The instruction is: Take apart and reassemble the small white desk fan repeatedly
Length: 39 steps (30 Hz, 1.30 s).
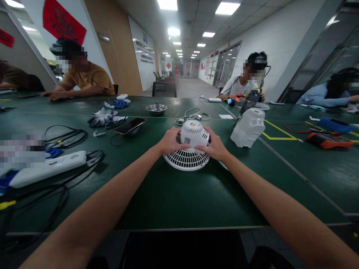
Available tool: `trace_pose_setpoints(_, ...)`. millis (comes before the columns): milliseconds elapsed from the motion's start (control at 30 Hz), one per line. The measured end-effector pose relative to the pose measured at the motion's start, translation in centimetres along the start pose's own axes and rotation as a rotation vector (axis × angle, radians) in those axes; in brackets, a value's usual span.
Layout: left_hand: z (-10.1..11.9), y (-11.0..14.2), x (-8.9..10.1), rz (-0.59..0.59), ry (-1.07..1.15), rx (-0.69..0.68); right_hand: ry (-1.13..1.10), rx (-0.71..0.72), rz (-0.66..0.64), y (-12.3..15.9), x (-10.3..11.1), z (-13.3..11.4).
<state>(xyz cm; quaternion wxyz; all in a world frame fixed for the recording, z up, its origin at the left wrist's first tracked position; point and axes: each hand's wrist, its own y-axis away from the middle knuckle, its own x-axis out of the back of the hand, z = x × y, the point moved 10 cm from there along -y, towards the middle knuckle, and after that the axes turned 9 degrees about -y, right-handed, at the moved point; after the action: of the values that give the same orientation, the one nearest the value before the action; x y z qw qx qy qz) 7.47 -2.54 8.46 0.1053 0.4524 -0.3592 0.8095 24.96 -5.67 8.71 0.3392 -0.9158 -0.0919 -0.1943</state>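
Note:
A white fan head rests grille-down on the green table in front of me, its rounded motor housing facing up. My left hand grips the housing from the left, thumb laid across its lower edge. On the opposite side my right hand holds the same housing, thumb also pointing inward. The slatted grille spreads out beneath both hands. Most fingers are hidden behind the housing. Just behind the fan head lies a coiled white cable.
A white plastic housing stands to the right, near an orange multimeter. A metal bowl and a phone sit beyond my left hand. At left lie a power strip and black cables. Other people sit around the table.

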Motion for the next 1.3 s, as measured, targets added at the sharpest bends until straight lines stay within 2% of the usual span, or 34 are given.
trace_pose_setpoints(200,-1.0,0.1,-0.5,-0.021,0.023,0.017,0.041,0.003,-0.034,0.0,0.1,-0.8)
trace_pose_setpoints(433,-0.4,0.3,0.3,0.033,0.134,-0.059,0.162,0.029,-0.075,1.0,0.2,-1.8)
trace_pose_setpoints(633,2.0,1.0,0.0,-0.003,0.317,-0.184,0.001,-0.072,-0.162,1.8,-1.1,-1.9)
trace_pose_setpoints(833,2.9,0.9,-0.2,0.049,0.287,-0.270,0.005,-0.050,-0.194,1.7,-1.2,-2.3)
trace_pose_setpoints(1067,3.5,0.7,0.5,0.101,0.218,-0.257,-0.006,-0.086,-0.199,1.7,-1.1,-2.0)
trace_pose_setpoints(1300,3.0,1.0,0.0,0.044,0.233,-0.218,0.074,-0.057,-0.214,1.6,-1.1,-2.4)
